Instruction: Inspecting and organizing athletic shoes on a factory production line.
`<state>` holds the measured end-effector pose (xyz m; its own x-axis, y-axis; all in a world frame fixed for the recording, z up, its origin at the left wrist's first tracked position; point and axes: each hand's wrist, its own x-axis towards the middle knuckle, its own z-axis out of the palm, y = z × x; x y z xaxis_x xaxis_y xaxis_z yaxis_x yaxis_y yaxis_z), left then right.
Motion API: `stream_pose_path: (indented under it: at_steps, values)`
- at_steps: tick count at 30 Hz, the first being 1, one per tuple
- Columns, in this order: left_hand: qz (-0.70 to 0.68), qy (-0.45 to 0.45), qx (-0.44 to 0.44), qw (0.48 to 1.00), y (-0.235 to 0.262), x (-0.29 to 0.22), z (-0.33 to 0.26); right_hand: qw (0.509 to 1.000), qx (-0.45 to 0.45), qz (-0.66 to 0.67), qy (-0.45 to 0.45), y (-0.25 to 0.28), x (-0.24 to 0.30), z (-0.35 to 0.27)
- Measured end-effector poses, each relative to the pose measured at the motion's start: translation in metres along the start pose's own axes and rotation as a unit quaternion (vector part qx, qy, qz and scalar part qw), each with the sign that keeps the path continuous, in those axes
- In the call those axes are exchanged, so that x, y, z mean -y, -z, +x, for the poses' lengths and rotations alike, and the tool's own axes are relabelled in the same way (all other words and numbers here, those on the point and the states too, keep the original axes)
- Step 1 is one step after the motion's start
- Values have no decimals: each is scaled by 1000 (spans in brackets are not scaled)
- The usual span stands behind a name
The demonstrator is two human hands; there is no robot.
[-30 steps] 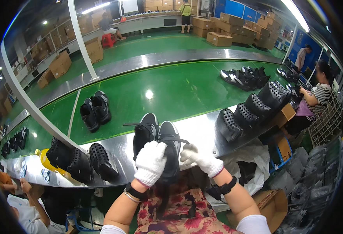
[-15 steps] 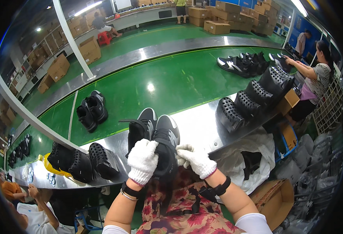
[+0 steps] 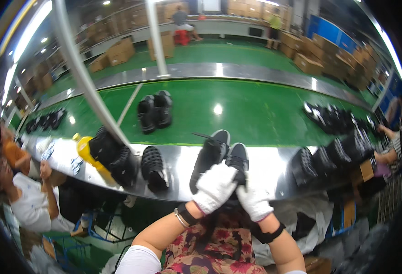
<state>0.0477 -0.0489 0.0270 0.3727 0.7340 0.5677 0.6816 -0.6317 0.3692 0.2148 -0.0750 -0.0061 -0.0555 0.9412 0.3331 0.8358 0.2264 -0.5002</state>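
Two black sneakers with grey toes and pale soles stand side by side at the metal ledge, toes pointing away from me. The left sneaker (image 3: 207,157) has a loose lace sticking out to the left. Both my hands wear white knit gloves and are on the right sneaker (image 3: 237,159). My left hand (image 3: 216,186) is closed over its opening and tongue area, partly hiding the left sneaker's heel too. My right hand (image 3: 254,199) grips its right side near the heel. Motion blur and the gloves hide the fingertips and the sneaker's back.
A metal ledge (image 3: 182,180) borders a green belt (image 3: 201,107). Black perforated shoe-shaped pieces (image 3: 154,169) stand left, with more (image 3: 322,160) right. A yellow container (image 3: 91,160) lies left. Another sneaker pair (image 3: 155,112) sits on the belt. Co-workers (image 3: 36,196) are at both sides; a white post (image 3: 89,77) rises left.
The view has turned right and tilted up, so the scene lies differently in the picture. My left hand has moved from the sneaker's left side to over its opening; my right hand stays at its right side.
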Motion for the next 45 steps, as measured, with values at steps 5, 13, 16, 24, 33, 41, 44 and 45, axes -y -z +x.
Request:
stream_pose_path:
  at_steps: [5,13,16,24,33,41,44,45]
  values:
    - [16,-31,-112,993,56,15,-33,999,-19,-22,32,25,-86,32]
    - [145,229,-142,952,101,124,-117,966,-25,186,177,50,102,63]
    - [68,311,-89,944,89,139,-126,947,151,222,175,-6,163,64]
    - [-25,309,-70,948,98,133,-138,950,248,74,173,-98,183,103]
    - [-34,251,-87,964,111,143,-139,949,226,90,202,-99,187,102]
    - [-448,347,-267,780,165,96,-99,926,197,215,238,-16,179,80]
    - [-605,313,-218,699,169,70,-73,885,207,315,272,13,169,62]
    - [-689,314,-177,629,169,63,-65,888,204,314,268,15,163,60]
